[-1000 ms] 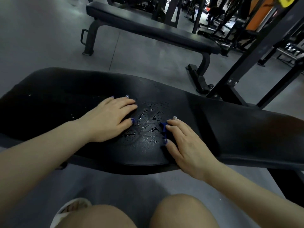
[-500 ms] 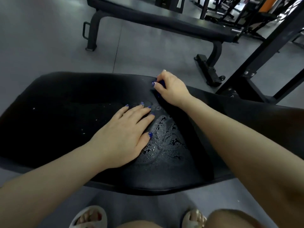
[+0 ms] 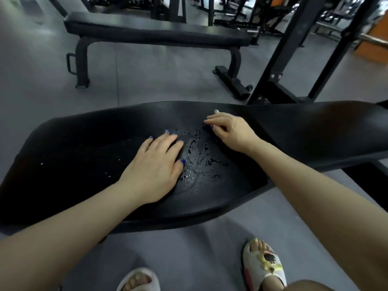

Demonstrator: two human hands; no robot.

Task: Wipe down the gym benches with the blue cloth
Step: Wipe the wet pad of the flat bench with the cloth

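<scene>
A black padded gym bench [image 3: 84,156] runs across the view in front of me. A wet, beaded patch [image 3: 201,164] shines on its middle. My left hand [image 3: 155,169] lies flat on the pad just left of the wet patch, fingers spread and holding nothing. My right hand [image 3: 228,131] presses down near the far edge of the pad, at the top of the wet patch. Its fingers are curled on the blue cloth [image 3: 206,126], of which only a dark blue sliver shows under the fingertips.
A second flat black bench [image 3: 155,32] stands on the grey floor beyond. A black rack upright [image 3: 287,49] rises at the right, with its base close behind my bench. More machines and an orange block [image 3: 375,49] are farther back. My slippered feet [image 3: 262,267] are below.
My right hand swept with the cloth from the near edge of the pad to the far edge, then drew back slightly. The left hand stayed flat on the pad.
</scene>
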